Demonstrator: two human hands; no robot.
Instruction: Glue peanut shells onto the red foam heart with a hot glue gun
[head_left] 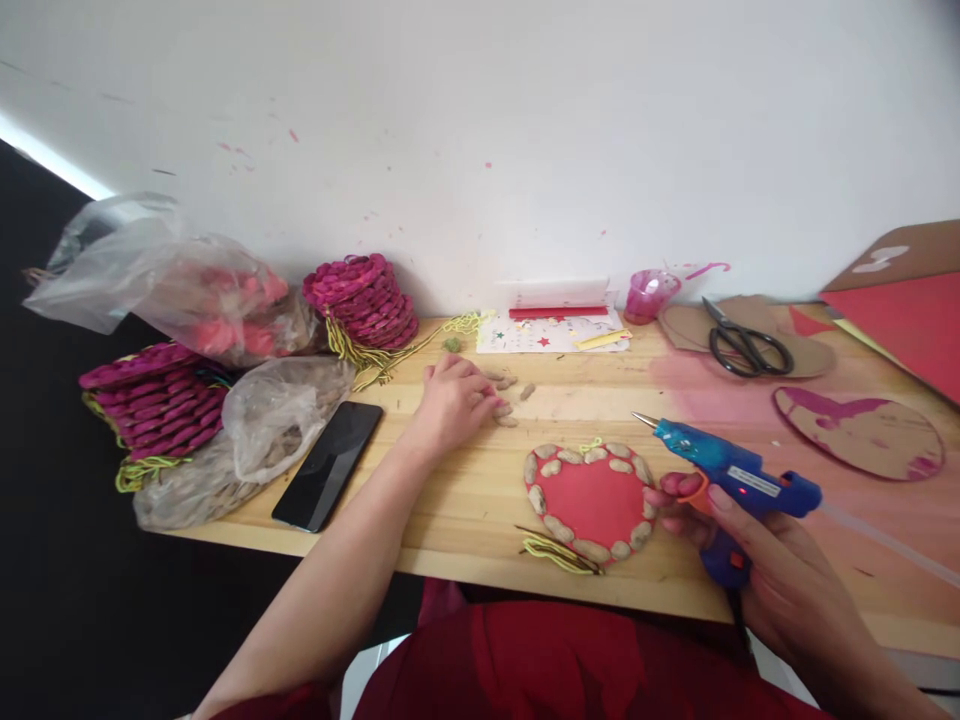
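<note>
My right hand (780,570) is wrapped around a blue glue gun (720,455), with fingers at its orange trigger and the metal nozzle pointing left. Beside it on the table lies a red heart (589,505) bordered with peanuts in their shells; yellow yarn sits at its top notch. Some peanuts form a second, inner row near the upper lobes. Farther back, my left hand (454,405) rests over a small group of loose peanuts (504,382), its fingers curled in on a peanut that they partly hide.
Left are a black phone (328,465), plastic bags (225,300) and magenta woven baskets (364,300). Toward the right lie black scissors (750,350) on cardboard, a painted cardboard heart (859,432) and a pink-stained cup (651,297). Yarn and twigs (559,552) lie near the front edge.
</note>
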